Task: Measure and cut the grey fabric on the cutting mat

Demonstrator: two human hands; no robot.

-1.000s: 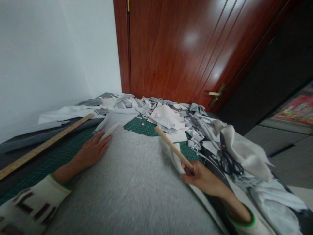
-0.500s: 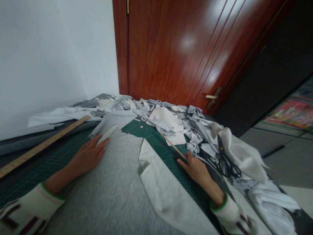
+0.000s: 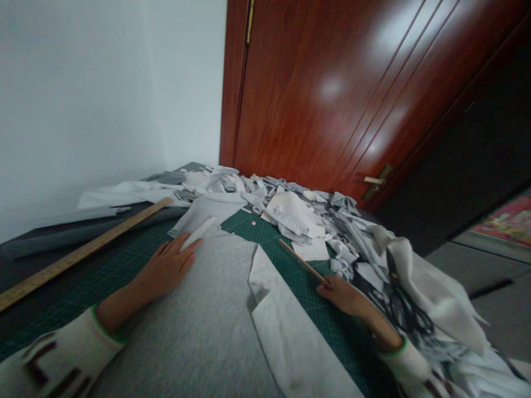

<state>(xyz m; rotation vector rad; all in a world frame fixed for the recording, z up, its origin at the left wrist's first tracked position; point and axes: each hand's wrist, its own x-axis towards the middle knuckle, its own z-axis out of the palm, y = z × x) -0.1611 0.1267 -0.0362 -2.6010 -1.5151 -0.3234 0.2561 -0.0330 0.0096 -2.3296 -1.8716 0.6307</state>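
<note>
Grey fabric (image 3: 207,309) is spread over a green cutting mat (image 3: 286,271). My left hand (image 3: 168,268) lies flat on it with the fingers stretched out, beside a narrow pale folded strip (image 3: 201,232) near its far left edge. Along the right side of the grey fabric, a piece of white cloth (image 3: 286,326) is turned over. Right of that cloth, my right hand (image 3: 346,296) is closed around the end of a thin wooden stick (image 3: 302,261), whose free end points away to the left over the mat.
A long wooden ruler (image 3: 87,251) lies at the left. Fabric scraps (image 3: 257,190) are heaped along the back, near a brown door (image 3: 307,110). Black-handled scissors (image 3: 409,312) rest by white cloth (image 3: 440,293) at the right. A small pink disc (image 3: 254,223) is on the mat.
The whole view has shifted, so things appear lower and further right. My right hand still holds the stick, turned slightly. My left hand stays flat on the fabric.
</note>
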